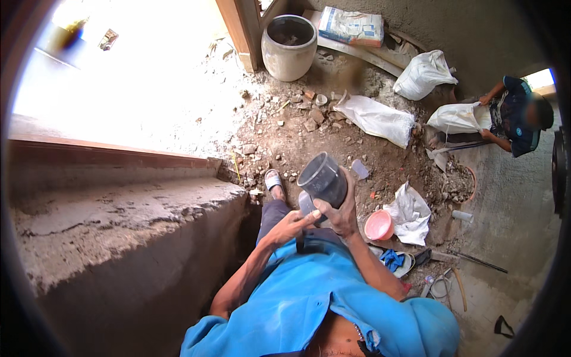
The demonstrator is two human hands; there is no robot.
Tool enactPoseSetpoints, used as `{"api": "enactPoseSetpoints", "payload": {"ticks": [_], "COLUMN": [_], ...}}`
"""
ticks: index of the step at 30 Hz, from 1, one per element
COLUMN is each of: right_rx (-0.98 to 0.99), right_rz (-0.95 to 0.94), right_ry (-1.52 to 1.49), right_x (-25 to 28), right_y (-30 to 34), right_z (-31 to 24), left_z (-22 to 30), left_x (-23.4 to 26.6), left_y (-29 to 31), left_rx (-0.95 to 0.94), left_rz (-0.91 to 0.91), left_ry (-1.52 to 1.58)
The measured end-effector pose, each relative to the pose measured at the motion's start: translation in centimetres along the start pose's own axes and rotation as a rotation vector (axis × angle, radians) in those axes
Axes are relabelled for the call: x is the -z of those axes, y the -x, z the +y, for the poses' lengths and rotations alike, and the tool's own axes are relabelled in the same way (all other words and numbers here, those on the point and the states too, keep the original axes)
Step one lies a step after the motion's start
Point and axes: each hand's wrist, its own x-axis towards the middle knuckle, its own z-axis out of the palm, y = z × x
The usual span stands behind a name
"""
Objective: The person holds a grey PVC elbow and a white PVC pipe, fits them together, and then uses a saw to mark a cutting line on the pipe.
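Observation:
A dark grey pipe fitting (326, 185) with a wide round mouth is held up in front of my body, its open end tilted up and away from me. My right hand (341, 209) is wrapped round its right side, with the thumb across the near side. From below and to the left, my left hand (292, 226) closes on a narrower, lighter grey part of the same fitting. Some of the fingers of both hands are hidden behind it. Below the fitting, my foot in a sandal (274, 181) stands on the rubble floor.
A broken concrete ledge (119, 220) runs along my left. A pink bowl (379, 225) and a crumpled white sack (410, 214) lie at right. Further off are white sacks (377, 119), a large pot (289, 50) and another person (516, 114) handling a white sack (457, 118).

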Motion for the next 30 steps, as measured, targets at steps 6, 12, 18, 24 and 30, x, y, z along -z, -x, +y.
{"api": "enactPoseSetpoints", "payload": {"ticks": [6, 12, 18, 24, 30], "right_rx": [0.06, 0.227, -0.094, -0.112, -0.086], "right_rz": [0.084, 0.099, 0.2, -0.022, -0.436], "right_ry": [-0.095, 0.295, 0.015, 0.08, 0.157], "right_x": [-7.5, -10.1, -10.8, -16.3, -25.6], "right_y": [-9.5, -18.5, -29.0, -41.8, -51.7], "right_z": [-2.6, -1.2, -0.9, -1.3, -8.6], "left_z": [6.1, 4.4, 4.9, 11.2, 20.9], "left_x": [8.1, 18.8, 22.7, 28.5, 34.2], "left_y": [2.8, 3.1, 3.0, -1.9, -4.7], "left_rx": [-0.152, -0.353, -0.318, -0.362, -0.463], "left_rz": [0.059, 0.811, 1.175, 1.361, 1.489], "left_ry": [0.744, 0.887, 0.856, 0.69, 0.54]}}
